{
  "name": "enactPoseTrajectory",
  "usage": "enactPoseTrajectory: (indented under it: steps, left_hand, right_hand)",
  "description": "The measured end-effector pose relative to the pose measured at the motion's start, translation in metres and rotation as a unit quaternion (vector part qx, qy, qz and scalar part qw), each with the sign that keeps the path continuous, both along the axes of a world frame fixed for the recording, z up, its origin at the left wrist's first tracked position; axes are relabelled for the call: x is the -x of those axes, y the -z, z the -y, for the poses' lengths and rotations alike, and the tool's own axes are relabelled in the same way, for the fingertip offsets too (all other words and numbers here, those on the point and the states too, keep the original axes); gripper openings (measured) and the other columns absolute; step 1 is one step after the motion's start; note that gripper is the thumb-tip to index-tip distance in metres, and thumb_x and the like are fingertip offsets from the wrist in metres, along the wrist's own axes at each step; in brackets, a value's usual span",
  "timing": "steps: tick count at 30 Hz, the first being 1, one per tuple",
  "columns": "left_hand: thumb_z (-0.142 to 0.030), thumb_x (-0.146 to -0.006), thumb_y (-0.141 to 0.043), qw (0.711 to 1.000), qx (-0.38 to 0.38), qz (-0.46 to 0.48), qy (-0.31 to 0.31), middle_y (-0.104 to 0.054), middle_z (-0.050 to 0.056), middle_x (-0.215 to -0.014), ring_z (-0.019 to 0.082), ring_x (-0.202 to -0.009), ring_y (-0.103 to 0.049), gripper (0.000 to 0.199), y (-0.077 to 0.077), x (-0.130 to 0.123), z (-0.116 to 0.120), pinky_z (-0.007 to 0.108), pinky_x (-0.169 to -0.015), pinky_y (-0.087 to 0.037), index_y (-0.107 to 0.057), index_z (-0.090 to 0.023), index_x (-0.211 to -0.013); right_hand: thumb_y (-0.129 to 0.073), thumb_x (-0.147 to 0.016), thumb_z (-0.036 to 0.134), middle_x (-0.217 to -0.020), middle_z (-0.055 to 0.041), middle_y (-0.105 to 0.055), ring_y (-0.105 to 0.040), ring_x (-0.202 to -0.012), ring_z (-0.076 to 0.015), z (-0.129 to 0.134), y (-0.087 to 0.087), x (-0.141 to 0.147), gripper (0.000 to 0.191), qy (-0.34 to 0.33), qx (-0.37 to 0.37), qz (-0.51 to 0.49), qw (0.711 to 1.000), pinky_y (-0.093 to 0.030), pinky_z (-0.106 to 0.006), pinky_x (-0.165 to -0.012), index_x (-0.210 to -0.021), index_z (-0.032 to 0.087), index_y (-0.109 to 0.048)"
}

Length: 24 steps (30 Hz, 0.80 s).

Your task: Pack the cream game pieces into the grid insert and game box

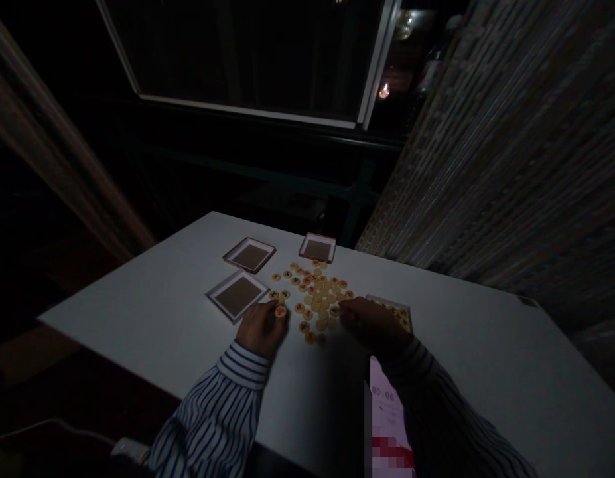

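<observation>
My left hand point(260, 328) is closed, with a round xiangqi piece point(280, 311) bearing a red mark at its fingertips. Just right of it, a loose spread of pale xiangqi pieces point(317, 299) covers the middle of the white table; some show red or dark characters, others look blank. My right hand point(374, 325) reaches the right side of this spread, fingers curled together, beside a dark-marked piece point(335, 311). What lies inside those fingers is hidden. Partly behind the right hand sits a shallow box point(410, 318) holding several pieces.
Three shallow boxes or lids with brown insides stand left and behind: a near-left one point(215, 299), a far-left one point(232, 261) and a back one point(318, 249). A lit phone screen point(387, 411) lies under my right forearm. A string curtain point(446, 166) hangs at right.
</observation>
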<state>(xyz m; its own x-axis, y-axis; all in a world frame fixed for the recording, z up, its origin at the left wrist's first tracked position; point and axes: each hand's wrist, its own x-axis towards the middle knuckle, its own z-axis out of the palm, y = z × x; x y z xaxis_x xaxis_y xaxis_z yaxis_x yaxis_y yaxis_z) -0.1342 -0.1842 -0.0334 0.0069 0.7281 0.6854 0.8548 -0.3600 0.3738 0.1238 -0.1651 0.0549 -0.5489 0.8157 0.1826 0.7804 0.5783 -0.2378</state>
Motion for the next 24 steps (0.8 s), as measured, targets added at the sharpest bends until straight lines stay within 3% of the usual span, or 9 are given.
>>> enactPoseTrajectory:
  steps: [10, 24]
  left_hand:
    - [-0.030, -0.074, -0.055, 0.999, 0.019, 0.026, 0.034, -0.064, 0.009, -0.090, 0.021, -0.084, -0.060, 0.030, -0.012, -0.029, -0.001, 0.036, -0.076, -0.050, -0.055, -0.016, -0.100]
    - [-0.028, -0.077, -0.053, 0.993, 0.048, 0.018, 0.106, -0.063, 0.008, -0.091, 0.021, -0.088, -0.058, 0.028, -0.040, -0.082, -0.016, 0.037, -0.078, -0.048, -0.055, -0.016, -0.103]
  right_hand:
    - [-0.040, -0.082, 0.029, -0.094, -0.0066, -0.066, -0.061, -0.083, -0.0168, -0.002, -0.012, -0.030, 0.029, 0.095, -0.037, -0.069, 0.992, -0.047, -0.029, -0.074, -0.101, 0.018, -0.061]
    - [-0.043, -0.081, 0.031, -0.093, -0.0069, -0.067, -0.061, -0.085, -0.0176, -0.011, -0.024, -0.062, 0.029, 0.110, -0.060, -0.108, 0.986, -0.047, -0.030, -0.074, -0.099, 0.017, -0.061]
